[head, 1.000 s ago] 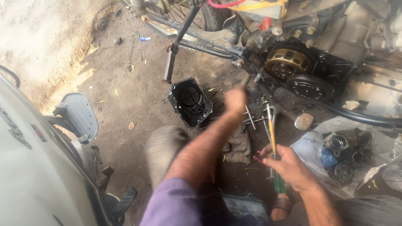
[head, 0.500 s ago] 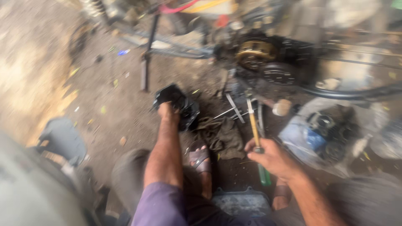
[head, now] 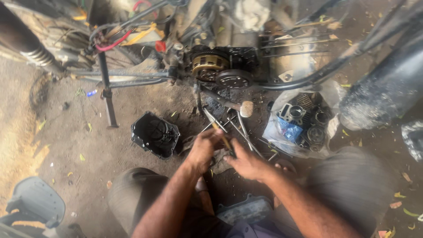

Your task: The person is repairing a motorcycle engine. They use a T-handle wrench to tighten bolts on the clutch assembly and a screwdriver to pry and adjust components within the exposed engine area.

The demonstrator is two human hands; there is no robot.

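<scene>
Both my hands meet low in the middle of the view, above a pile of long metal tools [head: 240,128] on the dirt floor. My right hand [head: 246,163] grips a screwdriver with a yellow handle [head: 222,136], which points away from me. My left hand [head: 203,147] closes around the same screwdriver, near its tip end. A black engine cover [head: 155,134] lies on the ground just left of my left hand. Straight ahead is the open side of a motorcycle engine with a brass-coloured clutch [head: 209,65].
A clear plastic bag of engine parts [head: 302,125] sits right of the tools. The motorcycle's stand [head: 107,90], frame tubes and a dark exhaust pipe [head: 387,94] cross the upper view. A grey scooter part [head: 37,202] is at bottom left. My knees flank my arms.
My left hand left the black engine cover and came right to join my right hand on the screwdriver. The view shifted, so the engine now sits centred.
</scene>
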